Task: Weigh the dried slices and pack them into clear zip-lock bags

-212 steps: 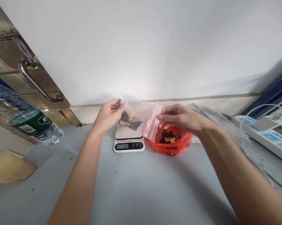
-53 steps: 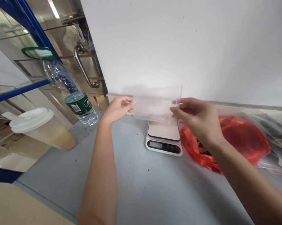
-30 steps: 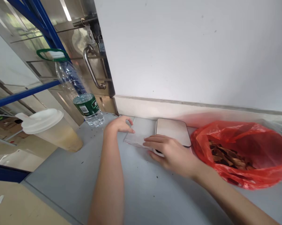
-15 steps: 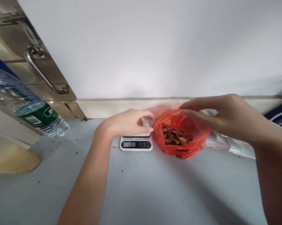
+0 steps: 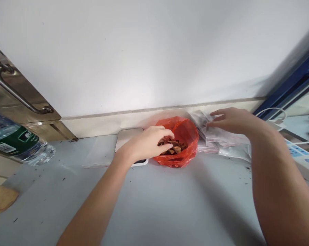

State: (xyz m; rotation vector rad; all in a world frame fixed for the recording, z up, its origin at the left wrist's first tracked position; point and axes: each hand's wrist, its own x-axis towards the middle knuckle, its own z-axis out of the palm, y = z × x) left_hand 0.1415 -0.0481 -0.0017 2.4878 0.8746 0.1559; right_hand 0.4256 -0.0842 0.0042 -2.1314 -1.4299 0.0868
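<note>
A red plastic bag (image 5: 191, 140) stands with its mouth open, holding dried brown pieces (image 5: 178, 149). My left hand (image 5: 146, 141) hovers at the bag's left rim, fingers curved and thumb apart, with nothing visible in it. Beneath that hand is a white digital scale (image 5: 130, 134), its display mostly covered. Right of the red bag lies a pile of clear plastic zip bags (image 5: 227, 138). My right hand (image 5: 235, 120) reaches over the pile, fingers stretched toward the upper bag; whether they touch it I cannot tell.
On the left are a water bottle with a green label (image 5: 18, 141) and part of a yellowish container (image 5: 2, 198). Behind them is a metal door handle (image 5: 18, 95). Another clear bag (image 5: 99, 153) lies left of the scale. At right is a white power strip (image 5: 304, 162) with cables.
The view has swung right. My right hand has left the red bag's rim for the clear bags. My left hand has moved from above the scale to the red bag's mouth.
</note>
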